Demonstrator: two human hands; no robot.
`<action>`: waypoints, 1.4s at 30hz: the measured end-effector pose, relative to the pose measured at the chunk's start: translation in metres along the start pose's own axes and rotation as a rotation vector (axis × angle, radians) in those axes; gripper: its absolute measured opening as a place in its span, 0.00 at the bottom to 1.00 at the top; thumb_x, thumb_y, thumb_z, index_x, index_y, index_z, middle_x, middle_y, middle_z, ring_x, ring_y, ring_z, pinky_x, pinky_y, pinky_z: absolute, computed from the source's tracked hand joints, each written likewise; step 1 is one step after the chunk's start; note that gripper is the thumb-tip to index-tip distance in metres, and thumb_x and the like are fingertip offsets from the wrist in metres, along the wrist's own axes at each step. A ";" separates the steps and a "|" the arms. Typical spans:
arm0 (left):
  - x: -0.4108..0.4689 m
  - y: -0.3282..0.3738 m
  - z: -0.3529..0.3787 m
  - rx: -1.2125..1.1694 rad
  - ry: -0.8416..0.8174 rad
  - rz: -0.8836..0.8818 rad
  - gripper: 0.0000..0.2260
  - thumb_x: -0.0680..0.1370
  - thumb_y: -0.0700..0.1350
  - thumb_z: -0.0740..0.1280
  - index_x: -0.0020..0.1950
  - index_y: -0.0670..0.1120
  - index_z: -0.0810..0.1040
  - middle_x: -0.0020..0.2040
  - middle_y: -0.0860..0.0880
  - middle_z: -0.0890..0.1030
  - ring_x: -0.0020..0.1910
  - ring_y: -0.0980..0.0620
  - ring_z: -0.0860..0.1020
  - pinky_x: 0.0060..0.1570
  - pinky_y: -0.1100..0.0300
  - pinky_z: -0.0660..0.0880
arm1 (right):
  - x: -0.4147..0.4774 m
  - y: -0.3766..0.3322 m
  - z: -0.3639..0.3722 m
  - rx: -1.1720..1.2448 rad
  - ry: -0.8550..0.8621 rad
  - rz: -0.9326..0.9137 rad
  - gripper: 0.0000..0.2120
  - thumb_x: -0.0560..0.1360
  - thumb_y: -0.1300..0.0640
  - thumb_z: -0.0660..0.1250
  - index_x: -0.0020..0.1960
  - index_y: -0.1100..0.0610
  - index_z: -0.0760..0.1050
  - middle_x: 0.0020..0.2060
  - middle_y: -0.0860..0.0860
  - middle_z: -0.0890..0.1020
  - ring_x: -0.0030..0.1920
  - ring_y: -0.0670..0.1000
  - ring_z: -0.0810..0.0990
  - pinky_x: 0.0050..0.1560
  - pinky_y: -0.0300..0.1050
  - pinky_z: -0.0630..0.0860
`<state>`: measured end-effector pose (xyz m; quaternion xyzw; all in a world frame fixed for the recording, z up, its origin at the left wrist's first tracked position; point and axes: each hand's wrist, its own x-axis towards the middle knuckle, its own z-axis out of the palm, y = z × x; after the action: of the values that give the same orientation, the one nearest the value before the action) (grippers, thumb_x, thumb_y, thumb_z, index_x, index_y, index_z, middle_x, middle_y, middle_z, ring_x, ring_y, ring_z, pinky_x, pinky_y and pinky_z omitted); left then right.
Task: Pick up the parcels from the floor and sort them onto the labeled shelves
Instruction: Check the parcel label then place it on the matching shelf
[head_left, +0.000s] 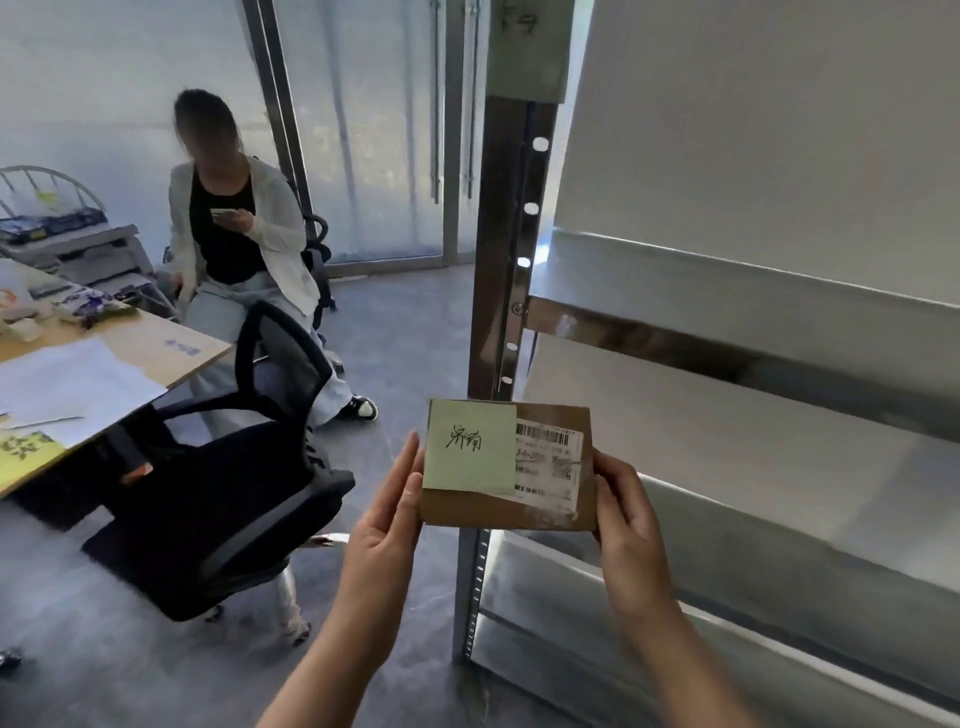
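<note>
So one flat brown cardboard parcel is off the floor and being held up in front of the grey metal shelf rack, about level with the lower boards and just this side of the rack's upright post. It isn't on a shelf yet. My read is they're at the "check the name" step: picked up, not placed. I can't see any other parcels on the floor or on the boards from this angle, so no idea how many are left.

Both hands are clamped on it. The left hand takes the left short edge with the thumb on the front, and the right hand has its fingers wrapped round the right short edge.

The parcel's long axis runs left to right, pretty much level, maybe dipping a touch at the right. Its printed face is turned up toward the holder, and the top edge points away at the post. The pale green sticky note with black handwriting covers the left half, and the white barcode label sits right of it, both reading upright.

There's a green paper tag at the top of the post, but it's too blurry for me to say whether it matches the note.
</note>
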<state>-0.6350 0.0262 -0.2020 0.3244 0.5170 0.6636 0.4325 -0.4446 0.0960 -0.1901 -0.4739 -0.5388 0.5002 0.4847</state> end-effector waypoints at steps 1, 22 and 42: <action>0.005 -0.003 -0.001 -0.007 -0.028 -0.011 0.19 0.79 0.54 0.63 0.69 0.64 0.76 0.70 0.58 0.78 0.72 0.58 0.73 0.76 0.48 0.64 | 0.002 0.001 0.001 -0.010 0.020 0.004 0.14 0.85 0.57 0.56 0.59 0.43 0.78 0.52 0.45 0.85 0.56 0.45 0.83 0.55 0.42 0.81; 0.070 -0.078 -0.053 0.094 -0.198 -0.291 0.18 0.84 0.41 0.59 0.68 0.56 0.79 0.65 0.54 0.83 0.66 0.54 0.79 0.71 0.48 0.72 | 0.007 0.092 0.036 -0.098 0.172 0.289 0.18 0.82 0.69 0.57 0.56 0.47 0.76 0.58 0.50 0.84 0.60 0.48 0.81 0.57 0.41 0.78; 0.079 -0.081 -0.050 0.012 -0.217 -0.277 0.16 0.84 0.43 0.59 0.71 0.52 0.76 0.66 0.52 0.83 0.67 0.54 0.79 0.72 0.48 0.70 | 0.013 0.089 0.042 -0.110 0.175 0.239 0.16 0.82 0.67 0.57 0.59 0.47 0.73 0.56 0.43 0.80 0.59 0.44 0.79 0.56 0.38 0.77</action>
<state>-0.6927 0.0854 -0.2949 0.3224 0.5112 0.5557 0.5710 -0.4854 0.1102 -0.2793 -0.6023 -0.4608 0.4809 0.4400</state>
